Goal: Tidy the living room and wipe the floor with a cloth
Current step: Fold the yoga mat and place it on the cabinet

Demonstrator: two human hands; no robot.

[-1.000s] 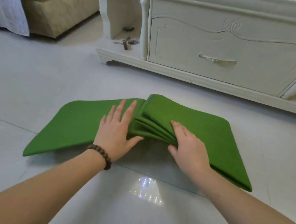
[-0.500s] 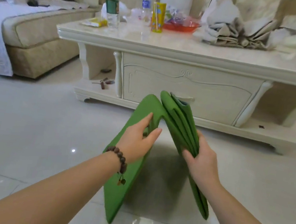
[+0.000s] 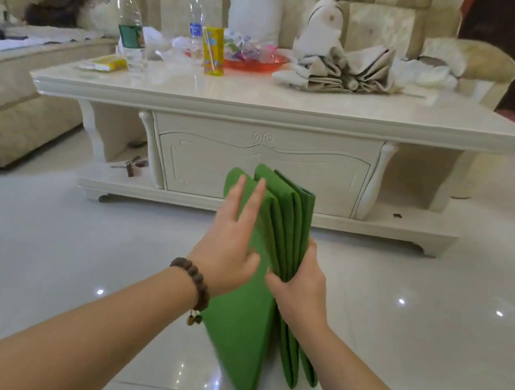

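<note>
No readable writing anywhere: labels on the two clear bottles [image 3: 131, 22] and the yellow carton [image 3: 215, 51] too blurred to make out.

Compared with half a second ago, green folding mat [image 3: 254, 294] now closed up from a tent shape into a nearly flat, upright stack of panels, standing on edge on the white floor [image 3: 39, 262] in front of the bench [image 3: 263, 105]. Left hand [image 3: 227, 250], with bead bracelet [image 3: 194, 282] at the wrist, pressed flat against the mat's left face, fingers straight and spread, grip apart. Right hand [image 3: 299, 288] clamped on the right-side panels, thumb across the front edges, fingers wrapped behind.

Red shallow dish [image 3: 256, 61] near the bench's far edge holding bright wrapped sweets. Beside it, toward the far right, a crumpled heap of grey-beige cloth [image 3: 341, 70]. Bottles and carton toward the far left corner, with a small yellow packet [image 3: 108, 64] near the left edge. Beige sofa [image 3: 14, 91] beyond, left.
</note>
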